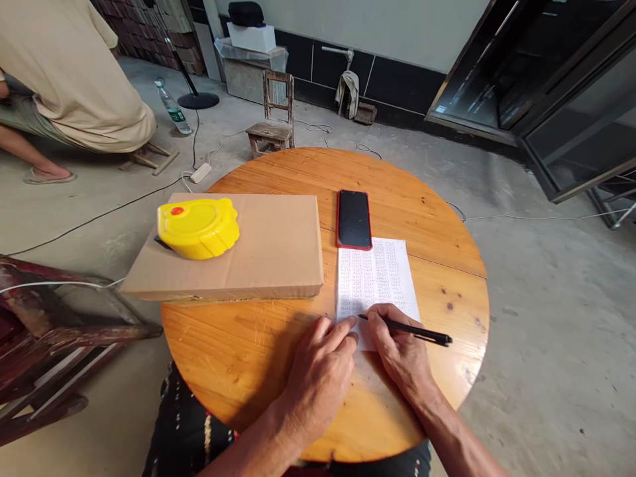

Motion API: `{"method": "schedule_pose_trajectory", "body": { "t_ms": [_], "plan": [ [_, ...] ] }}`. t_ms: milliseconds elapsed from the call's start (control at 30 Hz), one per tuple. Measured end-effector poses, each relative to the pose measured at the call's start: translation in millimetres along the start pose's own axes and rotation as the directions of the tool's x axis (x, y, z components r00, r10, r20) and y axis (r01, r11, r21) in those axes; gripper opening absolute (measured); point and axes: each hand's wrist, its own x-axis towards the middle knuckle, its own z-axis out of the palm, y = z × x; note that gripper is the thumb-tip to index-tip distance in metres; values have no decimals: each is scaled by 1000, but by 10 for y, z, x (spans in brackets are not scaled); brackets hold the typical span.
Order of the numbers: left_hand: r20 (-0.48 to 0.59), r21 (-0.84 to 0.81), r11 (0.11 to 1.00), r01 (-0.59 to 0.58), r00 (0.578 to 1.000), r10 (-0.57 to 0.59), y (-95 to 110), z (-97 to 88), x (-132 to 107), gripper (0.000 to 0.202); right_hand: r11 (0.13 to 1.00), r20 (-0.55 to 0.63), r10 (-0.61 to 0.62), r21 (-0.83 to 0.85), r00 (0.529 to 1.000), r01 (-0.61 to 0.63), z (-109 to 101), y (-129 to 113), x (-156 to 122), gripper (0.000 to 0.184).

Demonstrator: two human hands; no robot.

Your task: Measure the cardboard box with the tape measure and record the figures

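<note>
A round, orange-brown wooden table (238, 358) is standing on a grey concrete floor (536, 331), its glossy top showing dark knots, scratches and a plank seam. A flat, brown rectangular cardboard box (278, 238) is lying on the left side, one end jutting past the rim. To its right, a black-screened smartphone in a red case (354, 220) is overlapping the far edge of a white rectangular sheet of paper (390, 278) bearing rows of handwriting.

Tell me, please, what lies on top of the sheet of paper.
The phone overlaps the sheet at the top; lower down, the left hand rests partly on it, as does the right hand, holding a black pen. Any writing they cover cannot be seen.
</note>
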Motion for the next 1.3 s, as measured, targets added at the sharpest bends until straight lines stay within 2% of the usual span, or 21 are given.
{"method": "schedule_pose_trajectory", "body": {
  "t_ms": [267, 500, 833, 1100, 1300],
  "plan": [
    [58, 14, 1000, -5, 998, 5, 1, -8, 5, 35, 998, -33, 21, 57, 999, -19, -17, 48, -14, 21],
    [39, -7, 1000, 6, 999, -6, 12, -20, 12, 33, 999, -47, 29, 45, 998, -27, -15, 66, -34, 22],
    [32, 12, 1000, -4, 999, 3, 3, -20, 25, 34, 999, -42, -24, -34, 999, 23, -11, 37, -28, 20],
    [34, -2, 1000, 5, 999, -5, 9, -26, 14, 33, 999, -43, 26, 32, 999, -25, -9, 69, -31, 21],
    [38, 9, 1000, -1, 999, 1, 2, -25, 8, 34, 1000, -15, 5, 6, 1000, -5, -6, 54, -35, 19]
  ]
}}
